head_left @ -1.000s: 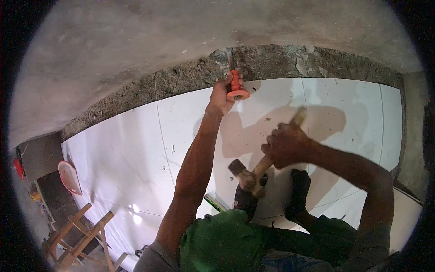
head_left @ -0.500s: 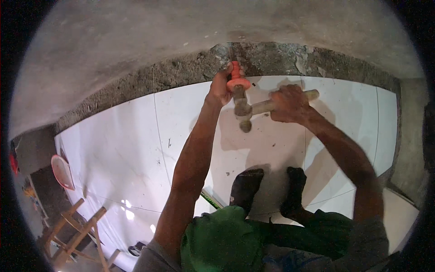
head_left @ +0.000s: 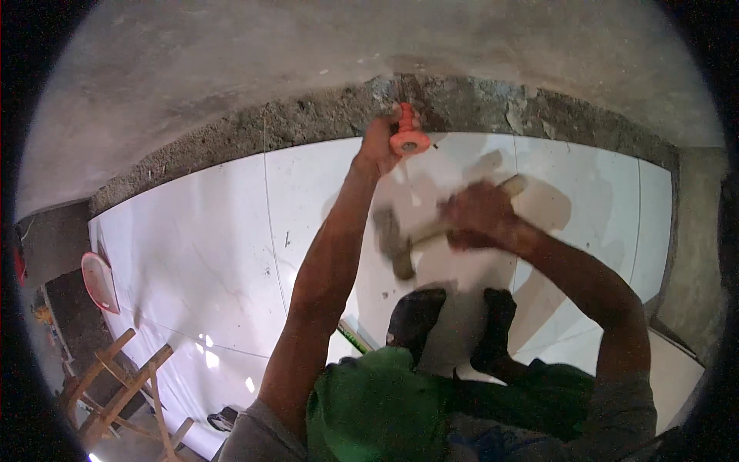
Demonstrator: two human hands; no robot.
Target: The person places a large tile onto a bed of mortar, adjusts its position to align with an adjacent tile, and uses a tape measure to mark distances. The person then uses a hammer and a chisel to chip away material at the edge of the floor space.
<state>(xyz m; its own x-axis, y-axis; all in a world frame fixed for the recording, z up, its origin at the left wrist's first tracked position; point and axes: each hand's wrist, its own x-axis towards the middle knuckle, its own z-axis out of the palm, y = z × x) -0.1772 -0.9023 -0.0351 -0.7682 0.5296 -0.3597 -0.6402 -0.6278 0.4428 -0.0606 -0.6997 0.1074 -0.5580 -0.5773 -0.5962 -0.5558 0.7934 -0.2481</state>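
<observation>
My left hand [head_left: 379,142] is closed round the ribbed orange grip of a chisel [head_left: 409,142], whose round guard and struck end face me. The chisel's far end points at the rough strip of bare masonry [head_left: 469,100] along the foot of the wall; its tip is hidden. In my right hand [head_left: 483,215] is the wooden handle of a hammer [head_left: 400,245]. The hammer's head, slightly blurred, hangs over the white tiles, apart from the chisel and nearer to my feet.
Large white tiles [head_left: 200,223] cover the floor up to the grey wall [head_left: 231,69]. My dark-socked feet [head_left: 416,319] stand on them. At the left are a pink-rimmed basin [head_left: 98,281] and a wooden stool-like frame [head_left: 127,385]. A green level-like strip [head_left: 352,336] lies beside my knee.
The hammer has swung back from the chisel's struck end toward my feet, my right hand moving down with it. My left hand keeps the chisel nearly in place.
</observation>
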